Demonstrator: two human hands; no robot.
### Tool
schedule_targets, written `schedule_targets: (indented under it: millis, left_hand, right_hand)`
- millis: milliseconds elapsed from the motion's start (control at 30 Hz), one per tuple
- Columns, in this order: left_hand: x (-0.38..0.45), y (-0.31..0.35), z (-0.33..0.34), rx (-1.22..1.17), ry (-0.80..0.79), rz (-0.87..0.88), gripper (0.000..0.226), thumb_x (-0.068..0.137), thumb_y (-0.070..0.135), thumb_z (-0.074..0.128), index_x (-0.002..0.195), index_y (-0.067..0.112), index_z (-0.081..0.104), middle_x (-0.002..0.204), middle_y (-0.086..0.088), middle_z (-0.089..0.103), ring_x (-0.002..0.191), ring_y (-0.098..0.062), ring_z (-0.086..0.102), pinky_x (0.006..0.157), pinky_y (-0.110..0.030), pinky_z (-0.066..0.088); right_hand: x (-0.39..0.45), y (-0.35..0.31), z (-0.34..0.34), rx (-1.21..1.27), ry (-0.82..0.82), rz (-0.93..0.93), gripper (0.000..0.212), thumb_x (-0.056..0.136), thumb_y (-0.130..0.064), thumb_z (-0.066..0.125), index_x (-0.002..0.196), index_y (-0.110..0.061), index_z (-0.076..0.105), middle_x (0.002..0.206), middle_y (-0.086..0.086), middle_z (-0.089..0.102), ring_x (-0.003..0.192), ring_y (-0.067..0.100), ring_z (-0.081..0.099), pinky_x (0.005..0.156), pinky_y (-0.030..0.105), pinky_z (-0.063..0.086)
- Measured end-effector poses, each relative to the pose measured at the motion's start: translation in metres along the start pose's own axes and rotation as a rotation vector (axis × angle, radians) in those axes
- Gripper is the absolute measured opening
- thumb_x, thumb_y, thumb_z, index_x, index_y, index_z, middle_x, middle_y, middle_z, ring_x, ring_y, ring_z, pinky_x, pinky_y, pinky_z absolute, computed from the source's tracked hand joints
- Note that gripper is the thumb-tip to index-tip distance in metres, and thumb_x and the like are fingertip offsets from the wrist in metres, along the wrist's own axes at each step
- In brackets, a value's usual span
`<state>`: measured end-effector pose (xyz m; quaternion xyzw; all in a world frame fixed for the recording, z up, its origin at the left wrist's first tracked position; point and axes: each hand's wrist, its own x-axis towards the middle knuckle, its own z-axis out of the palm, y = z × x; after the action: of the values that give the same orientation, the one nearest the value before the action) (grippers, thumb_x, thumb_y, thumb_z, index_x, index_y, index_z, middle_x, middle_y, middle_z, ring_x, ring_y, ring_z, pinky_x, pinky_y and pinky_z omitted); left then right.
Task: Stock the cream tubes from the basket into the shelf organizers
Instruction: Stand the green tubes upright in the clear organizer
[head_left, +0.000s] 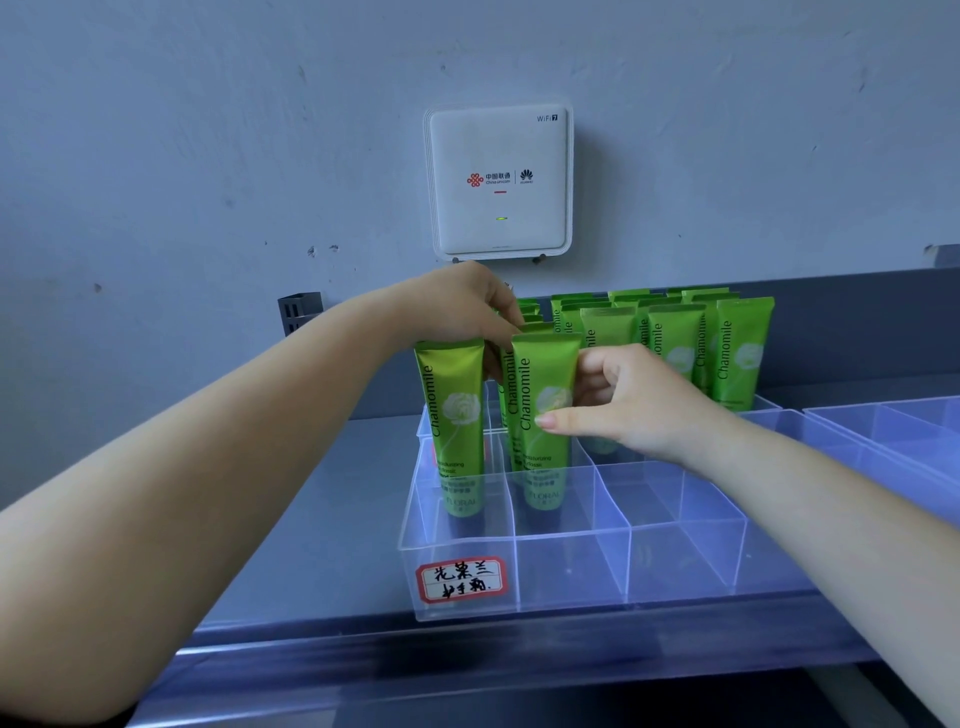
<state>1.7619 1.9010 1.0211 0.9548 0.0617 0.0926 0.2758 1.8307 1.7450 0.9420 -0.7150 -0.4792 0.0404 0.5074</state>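
Head view: right hand (618, 405) fingers pinch upright tube (543, 415); organizer (675, 566) front compartments open.

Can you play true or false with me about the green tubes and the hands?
1. The cream tubes are green. True.
2. The tubes lie flat on the shelf. False: they stand upright in the clear organizer.
3. The right hand has a grip on a tube. True.
4. Every compartment is full. False: the front row stands bare.
5. A white box hangs on the wall. True.
6. The left hand rests on the shelf. False: it is up at the tube tops.
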Motion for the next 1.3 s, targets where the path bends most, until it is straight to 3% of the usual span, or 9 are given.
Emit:
schedule_targets:
  millis: [400,633,767,867,1033,1100,1167,1233,1300]
  left_hand:
    - [-0.003,0.002,-0.002,-0.061,0.005,-0.020,0.010,0.089,0.009,0.059,0.082,0.015,0.063,0.046,0.010,0.064,0.039,0.001,0.058,0.040,-0.009,0.041]
    - [0.003,0.000,-0.005,0.028,0.084,0.038,0.004,0.085,0.022,0.067,0.081,0.024,0.069,0.067,0.011,0.066,0.052,0.005,0.058,0.059,-0.012,0.046]
    - [-0.002,0.005,-0.016,-0.058,0.118,0.049,0.006,0.088,0.021,0.062,0.086,0.017,0.067,0.076,0.010,0.071,0.065,-0.004,0.066,0.073,-0.021,0.052]
    - [-0.009,0.015,-0.025,-0.127,0.236,0.084,0.008,0.090,0.014,0.059,0.085,0.013,0.065,0.082,0.000,0.071,0.068,-0.008,0.068,0.074,-0.027,0.055]
    - [-0.019,0.054,-0.009,-0.074,0.551,0.261,0.011,0.087,0.009,0.055,0.081,0.015,0.063,0.072,0.006,0.064,0.058,-0.005,0.058,0.055,-0.012,0.046]
    - [-0.021,0.075,0.013,0.132,0.672,0.372,0.011,0.085,0.014,0.053,0.083,0.017,0.063,0.068,0.015,0.056,0.063,-0.012,0.054,0.060,-0.020,0.045]
    - [-0.021,0.097,0.042,0.338,0.723,0.463,0.017,0.082,0.020,0.049,0.088,0.019,0.064,0.068,0.013,0.052,0.070,-0.018,0.052,0.066,-0.028,0.045]
    - [-0.017,0.120,0.077,0.465,0.730,0.552,0.022,0.081,0.022,0.046,0.091,0.017,0.064,0.078,0.007,0.058,0.074,-0.024,0.054,0.067,-0.031,0.041]
    - [-0.011,0.144,0.113,0.554,0.740,0.685,0.023,0.077,0.021,0.045,0.083,0.012,0.065,0.075,-0.004,0.063,0.068,-0.030,0.059,0.062,-0.031,0.040]
  right_hand:
    - [0.000,0.003,0.001,-0.041,0.013,0.002,0.023,0.070,-0.008,0.078,0.090,-0.016,0.069,0.091,0.004,0.074,0.086,0.017,0.069,0.084,0.026,0.053]
    - [0.002,0.003,0.001,-0.043,0.011,0.012,0.028,0.070,-0.006,0.078,0.095,-0.009,0.066,0.092,0.011,0.072,0.086,0.026,0.068,0.085,0.032,0.053]
    - [0.003,-0.004,-0.010,-0.086,0.048,0.000,0.022,0.070,-0.011,0.079,0.085,-0.017,0.064,0.085,0.011,0.071,0.075,0.016,0.062,0.082,0.035,0.053]
    - [0.001,-0.019,-0.035,-0.062,0.128,-0.021,0.012,0.077,-0.017,0.072,0.082,-0.018,0.061,0.074,0.003,0.068,0.068,0.014,0.063,0.069,0.029,0.053]
    - [-0.019,-0.038,-0.087,-0.031,0.323,-0.072,0.015,0.086,-0.010,0.062,0.075,-0.019,0.059,0.070,0.000,0.065,0.063,0.011,0.063,0.061,0.022,0.048]
    - [-0.037,-0.037,-0.108,-0.194,0.416,-0.105,0.013,0.084,-0.010,0.062,0.074,-0.018,0.062,0.069,-0.001,0.064,0.067,0.016,0.063,0.065,0.025,0.048]
    - [-0.061,-0.032,-0.127,-0.594,0.496,-0.134,0.008,0.082,-0.012,0.058,0.082,-0.016,0.065,0.070,-0.003,0.062,0.074,0.020,0.061,0.070,0.030,0.048]
    - [-0.089,-0.024,-0.145,-1.032,0.602,-0.254,0.013,0.080,-0.013,0.052,0.083,-0.011,0.065,0.070,0.001,0.063,0.071,0.029,0.060,0.062,0.032,0.046]
    - [-0.118,-0.014,-0.165,-1.289,0.612,-0.361,0.017,0.074,-0.016,0.047,0.069,-0.008,0.061,0.059,0.006,0.060,0.055,0.030,0.057,0.052,0.028,0.040]
